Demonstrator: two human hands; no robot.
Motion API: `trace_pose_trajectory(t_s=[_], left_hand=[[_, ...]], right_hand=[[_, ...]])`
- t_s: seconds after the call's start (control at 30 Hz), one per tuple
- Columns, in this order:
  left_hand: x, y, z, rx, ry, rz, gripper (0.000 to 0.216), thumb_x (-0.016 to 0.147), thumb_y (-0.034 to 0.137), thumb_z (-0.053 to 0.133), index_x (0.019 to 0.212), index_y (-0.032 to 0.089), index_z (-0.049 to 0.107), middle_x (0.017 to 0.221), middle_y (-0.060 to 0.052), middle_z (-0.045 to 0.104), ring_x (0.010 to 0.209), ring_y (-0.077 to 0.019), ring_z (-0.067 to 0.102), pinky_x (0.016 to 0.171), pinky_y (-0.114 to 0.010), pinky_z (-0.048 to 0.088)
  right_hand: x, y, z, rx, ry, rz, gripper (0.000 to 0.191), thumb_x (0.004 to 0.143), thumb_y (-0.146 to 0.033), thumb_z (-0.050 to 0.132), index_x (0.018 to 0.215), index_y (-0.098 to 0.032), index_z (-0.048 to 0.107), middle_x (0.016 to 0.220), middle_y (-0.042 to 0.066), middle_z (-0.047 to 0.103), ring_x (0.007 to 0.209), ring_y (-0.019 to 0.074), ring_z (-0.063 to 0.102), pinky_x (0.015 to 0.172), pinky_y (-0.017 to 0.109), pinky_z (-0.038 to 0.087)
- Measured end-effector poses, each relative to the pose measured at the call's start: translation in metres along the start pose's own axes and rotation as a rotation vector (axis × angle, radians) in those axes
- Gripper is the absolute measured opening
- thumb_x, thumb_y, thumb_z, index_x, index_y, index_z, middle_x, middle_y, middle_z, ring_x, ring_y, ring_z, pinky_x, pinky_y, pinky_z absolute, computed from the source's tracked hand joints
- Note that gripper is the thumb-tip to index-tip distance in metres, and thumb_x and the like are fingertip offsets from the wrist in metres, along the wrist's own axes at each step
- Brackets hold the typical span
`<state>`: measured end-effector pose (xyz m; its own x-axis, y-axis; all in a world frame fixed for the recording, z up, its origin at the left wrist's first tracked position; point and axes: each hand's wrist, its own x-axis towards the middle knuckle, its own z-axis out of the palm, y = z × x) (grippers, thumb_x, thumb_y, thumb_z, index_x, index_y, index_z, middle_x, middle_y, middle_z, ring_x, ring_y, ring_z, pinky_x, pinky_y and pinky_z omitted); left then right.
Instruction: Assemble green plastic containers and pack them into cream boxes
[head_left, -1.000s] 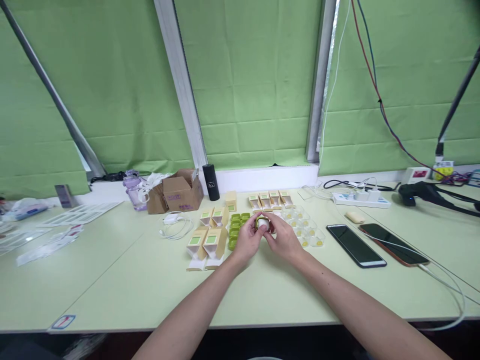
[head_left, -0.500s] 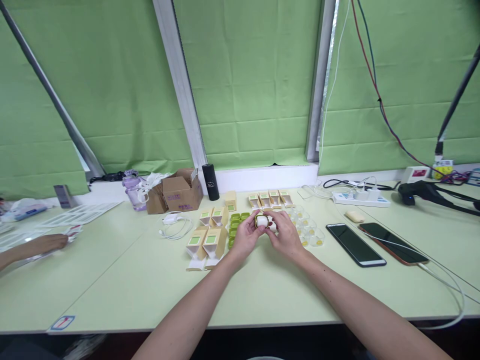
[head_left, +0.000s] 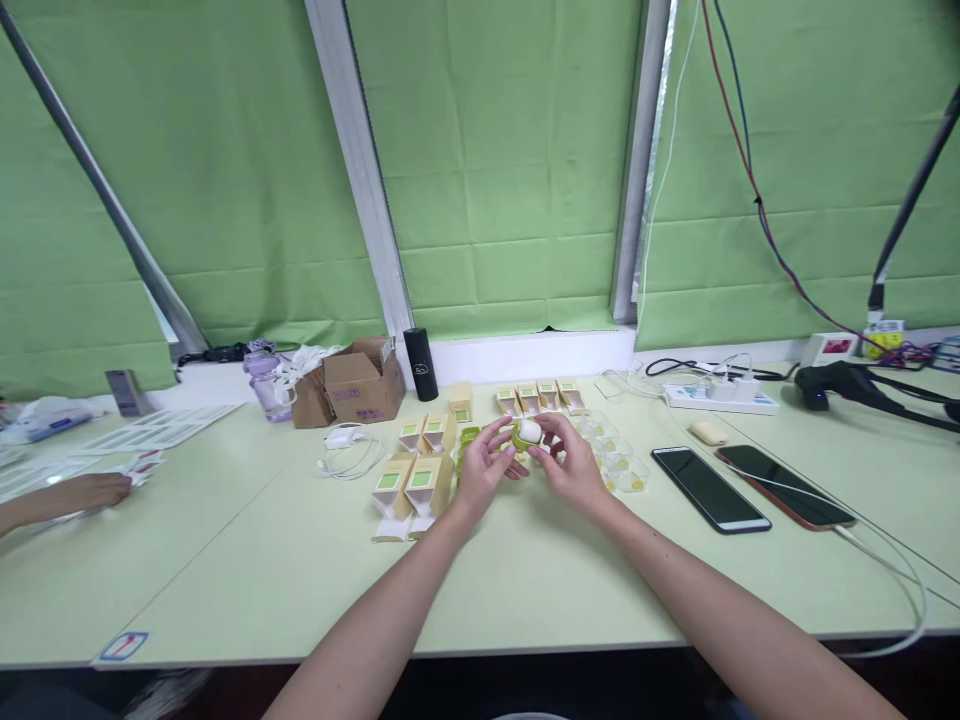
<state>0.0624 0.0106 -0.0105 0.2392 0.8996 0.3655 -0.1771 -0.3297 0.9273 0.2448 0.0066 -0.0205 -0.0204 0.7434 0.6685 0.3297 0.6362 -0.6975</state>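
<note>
Both my hands meet over the middle of the pale green table. My right hand pinches a small white and green round piece at its fingertips. My left hand is beside it, fingers spread and curled loosely, touching or almost touching the piece. Just left of my hands lie small tan cartons with green labels and green pots. Behind my hands stands a row of more cartons; to the right are clear cups with yellow contents.
Two phones lie at the right, one on a white cable. A power strip, a black tool, a cardboard box, a black cylinder and a purple bottle stand further back. Another person's hand rests on papers at far left.
My left hand has loosened and opened away from the piece, which now sits in my right fingertips, raised slightly. Another person's hand came in at far left.
</note>
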Motion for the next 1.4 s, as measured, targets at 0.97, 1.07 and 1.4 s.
trace_pose_trajectory(t_s=[0.97,1.07,1.4], left_hand=[[-0.005,0.001,-0.005,0.848,0.042,0.543,0.052,0.092,0.005,0.059,0.134,0.033,0.068,0.141,-0.010,0.053,0.134,-0.0285,0.055,0.109,-0.049,0.056],[-0.006,0.001,-0.005,0.846,0.044,0.510,0.050,0.093,0.007,0.061,0.137,0.032,0.067,0.140,-0.011,0.054,0.134,-0.0287,0.055,0.112,-0.049,0.053],[-0.004,0.005,0.000,0.651,0.128,0.358,0.042,0.091,0.028,0.078,0.133,0.031,0.072,0.127,-0.007,0.061,0.125,-0.0272,0.061,0.112,-0.043,0.049]], right_hand=[[0.005,-0.002,0.008,0.427,-0.029,0.379,0.062,0.081,-0.075,0.073,0.108,-0.019,0.073,0.070,0.000,0.063,0.051,0.0134,0.049,0.046,0.028,0.040],[0.006,-0.003,0.006,0.448,-0.033,0.380,0.063,0.080,-0.079,0.071,0.102,-0.019,0.073,0.071,0.001,0.060,0.056,0.0153,0.053,0.045,0.027,0.042],[0.005,0.000,0.003,0.509,-0.053,0.350,0.059,0.082,-0.079,0.068,0.092,-0.021,0.070,0.078,0.004,0.065,0.067,0.0175,0.057,0.048,0.025,0.044]])
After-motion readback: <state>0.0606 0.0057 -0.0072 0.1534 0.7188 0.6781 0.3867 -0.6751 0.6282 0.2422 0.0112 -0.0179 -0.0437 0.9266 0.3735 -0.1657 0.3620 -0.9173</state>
